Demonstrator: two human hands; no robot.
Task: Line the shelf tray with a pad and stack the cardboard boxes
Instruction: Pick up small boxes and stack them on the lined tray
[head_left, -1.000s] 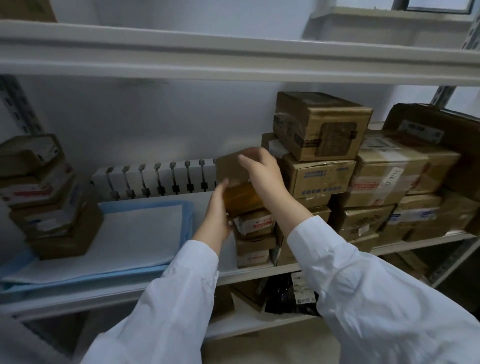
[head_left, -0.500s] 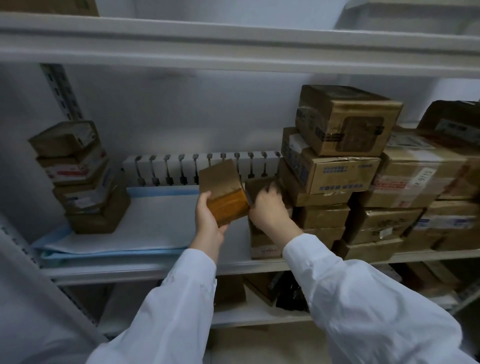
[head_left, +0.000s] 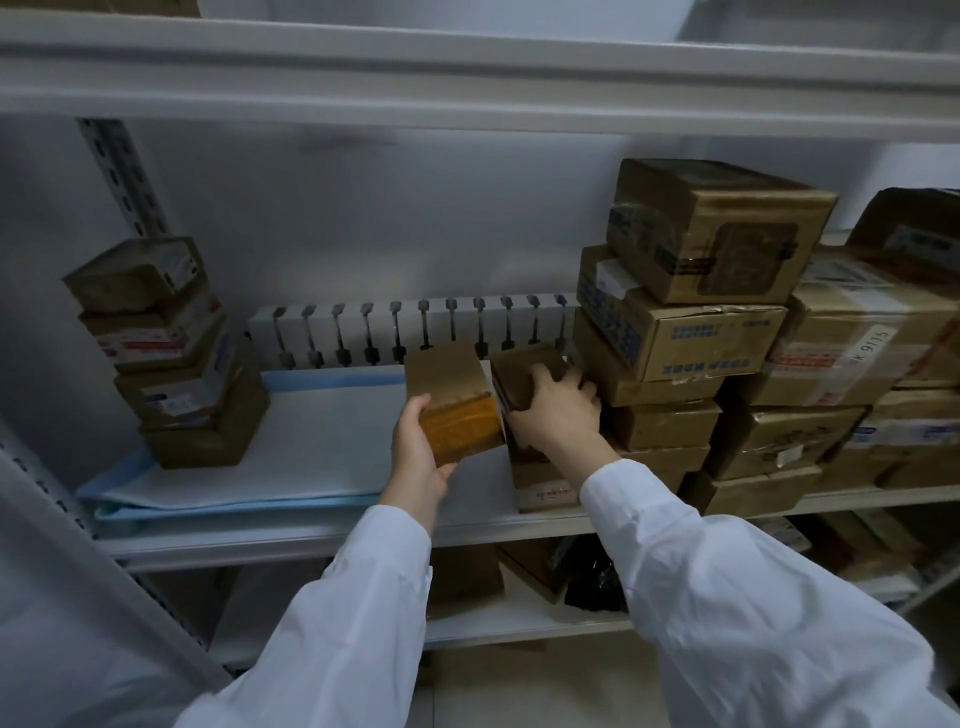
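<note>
Gripping an orange-faced box (head_left: 460, 423) in my left hand (head_left: 415, 462) near the pad (head_left: 322, 431), I curl my right hand (head_left: 558, 413) over a brown box (head_left: 519, 371) just beside it.

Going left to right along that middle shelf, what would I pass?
First a small box stack → bare pad → orange-sided box in the left hand → brown box under the right hand → big box pile.

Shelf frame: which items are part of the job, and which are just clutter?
Job: pad; orange-faced box in left hand; brown box gripped by right hand; left stack; right pile.
Lying about: slotted white rail; black bag on lower shelf.
</note>
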